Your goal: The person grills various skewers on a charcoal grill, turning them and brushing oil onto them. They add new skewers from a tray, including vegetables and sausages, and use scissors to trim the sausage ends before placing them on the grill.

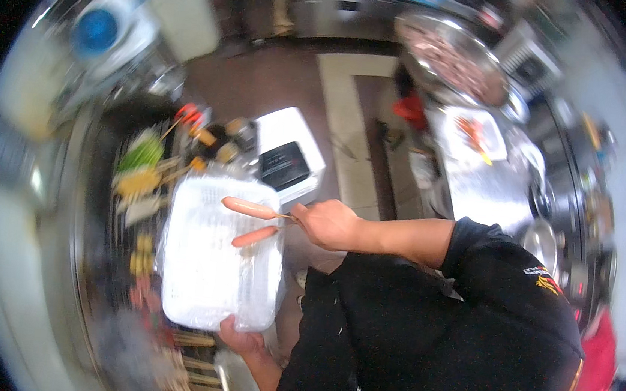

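Observation:
My right hand (330,224) is closed around the thin stick of a sausage skewer (249,208) above the upper part of a white plastic tray (219,294). A second sausage (255,236) lies just below the first one, also over the tray; a stick seems to run from it towards the same hand. My left hand (243,337) grips the tray's near lower edge, with the fingertips on its rim. Clear plastic film wraps the tray, which is tilted and has a perforated pattern at its top end. Apart from the sausages, its white inside shows.
Left of the tray runs a grill (106,175) with leafy green skewers (144,154), yellow ones and several others; smoke rises lower down. A white box (291,125) stands above the tray. Steel counter (482,195) at right holds a large bowl of meat (456,56) and a white dish (497,131).

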Demonstrator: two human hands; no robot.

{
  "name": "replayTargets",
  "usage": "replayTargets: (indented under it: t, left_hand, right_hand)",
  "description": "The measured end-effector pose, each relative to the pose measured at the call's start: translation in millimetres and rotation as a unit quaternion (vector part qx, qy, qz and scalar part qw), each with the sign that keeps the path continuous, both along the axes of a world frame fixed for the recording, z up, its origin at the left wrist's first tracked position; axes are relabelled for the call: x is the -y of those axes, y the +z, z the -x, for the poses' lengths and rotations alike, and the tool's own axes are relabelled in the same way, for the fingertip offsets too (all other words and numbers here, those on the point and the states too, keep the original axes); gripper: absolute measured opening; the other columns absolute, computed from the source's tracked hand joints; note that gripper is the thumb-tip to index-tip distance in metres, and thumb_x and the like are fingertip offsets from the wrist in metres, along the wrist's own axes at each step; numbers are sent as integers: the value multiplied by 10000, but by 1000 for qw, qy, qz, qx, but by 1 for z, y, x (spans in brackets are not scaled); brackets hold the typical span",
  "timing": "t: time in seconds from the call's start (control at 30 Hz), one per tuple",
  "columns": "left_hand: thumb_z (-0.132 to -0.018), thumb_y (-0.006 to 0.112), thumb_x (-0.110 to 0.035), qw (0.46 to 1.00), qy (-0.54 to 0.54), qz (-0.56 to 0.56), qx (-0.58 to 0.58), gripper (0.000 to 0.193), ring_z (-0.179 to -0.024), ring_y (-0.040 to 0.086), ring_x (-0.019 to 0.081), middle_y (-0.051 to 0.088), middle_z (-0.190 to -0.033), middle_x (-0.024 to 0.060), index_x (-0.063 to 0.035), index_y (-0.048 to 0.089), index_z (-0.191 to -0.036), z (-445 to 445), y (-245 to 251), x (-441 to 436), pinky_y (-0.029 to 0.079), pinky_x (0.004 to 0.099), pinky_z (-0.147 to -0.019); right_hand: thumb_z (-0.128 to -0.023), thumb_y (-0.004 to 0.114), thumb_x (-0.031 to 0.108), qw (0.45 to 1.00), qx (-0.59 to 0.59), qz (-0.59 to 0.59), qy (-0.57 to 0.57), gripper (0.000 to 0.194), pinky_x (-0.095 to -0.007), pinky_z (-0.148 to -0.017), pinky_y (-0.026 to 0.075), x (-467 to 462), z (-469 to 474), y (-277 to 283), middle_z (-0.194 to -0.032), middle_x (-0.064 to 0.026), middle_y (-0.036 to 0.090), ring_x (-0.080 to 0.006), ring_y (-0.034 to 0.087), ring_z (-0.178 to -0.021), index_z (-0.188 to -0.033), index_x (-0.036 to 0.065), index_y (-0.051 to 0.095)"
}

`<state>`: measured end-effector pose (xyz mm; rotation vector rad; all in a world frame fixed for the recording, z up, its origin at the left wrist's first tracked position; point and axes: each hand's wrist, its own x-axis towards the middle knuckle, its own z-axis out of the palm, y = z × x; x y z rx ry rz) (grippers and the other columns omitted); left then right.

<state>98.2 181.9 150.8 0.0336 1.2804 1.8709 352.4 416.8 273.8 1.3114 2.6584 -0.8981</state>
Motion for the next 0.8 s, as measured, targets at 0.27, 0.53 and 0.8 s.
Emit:
replayTargets:
  t: [0.27,0.53,0.8]
  left_hand:
    - [-781,538,-208,951,-298,13,76,671,-1226,582,365,582,-1333,201,89,482,-1379,-146,34,-107,467,476,-1060]
    - [-776,546,-50,684,-707,156,89,582,-1170,626,336,630,-1265,210,130,510,-1329,-450,-6,-256,508,442,-1019]
    - [-942,584,-243,496,-831,239,85,583,-1256,574,370,533,-1409,193,-6,385,-1436,-674,-31,-282,529,592,-939]
  right_hand:
    - [-1044,565,303,840,-309,-21,-445,334,-410,-607,466,96,-289,-51,-692,-140,589,-231,581,-640,-901,5,613]
    - [-1097,473,215,535,-544,-216,-609,273,-210,-532,286,115,-532,-87,-710,85,435,-22,345,-606,-865,85,532]
    - [-1097,469,206,552,-511,-214,-623,218,-202,-523,261,111,-613,-45,-685,89,410,-19,337,-584,-996,44,575]
